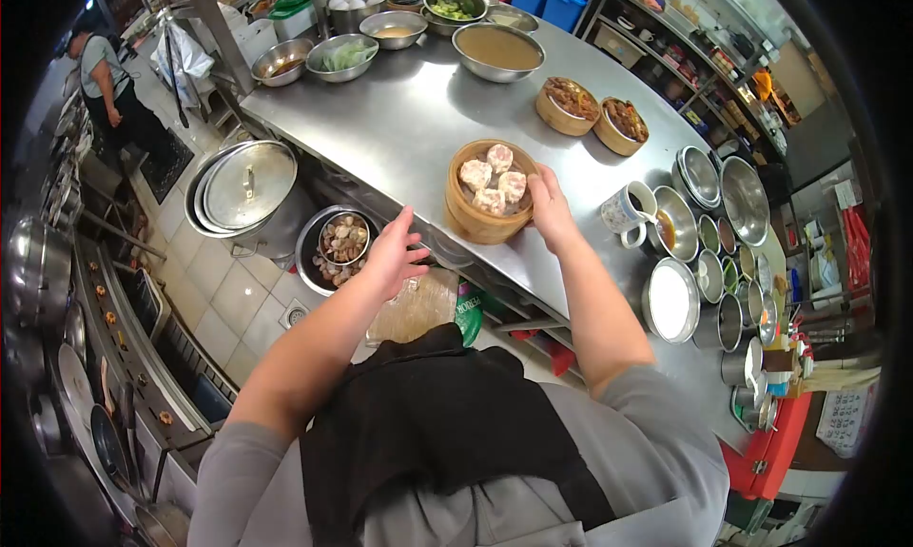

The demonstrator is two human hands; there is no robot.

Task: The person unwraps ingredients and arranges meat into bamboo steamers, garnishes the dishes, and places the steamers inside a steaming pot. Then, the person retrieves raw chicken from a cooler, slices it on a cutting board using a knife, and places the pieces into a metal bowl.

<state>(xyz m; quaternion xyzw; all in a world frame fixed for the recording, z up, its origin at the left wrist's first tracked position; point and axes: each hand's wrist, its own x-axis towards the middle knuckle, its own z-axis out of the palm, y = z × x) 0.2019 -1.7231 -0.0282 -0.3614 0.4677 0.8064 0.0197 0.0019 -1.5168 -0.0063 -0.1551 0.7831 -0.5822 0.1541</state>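
Note:
A round bamboo steamer (483, 225) sits at the near edge of the steel table, with several open-topped dumplings (490, 201) inside. My right hand (552, 207) grips its right side, the fingers partly hidden by the hand and wall. My left hand (395, 257) hovers apart from the steamer on its left, fingers spread and nothing in them. Two smaller bamboo steamers, the left one (568, 107) and the right one (623, 126), hold reddish-brown food farther back on the table.
Metal bowls, one with brown liquid (498, 50), line the table's far side. A patterned mug (625, 214) and several steel bowls stand at right. Below left are a lidded pot (249, 187) and a bowl of mushroom-like pieces (344, 240). A co-worker (109, 100) stands far left.

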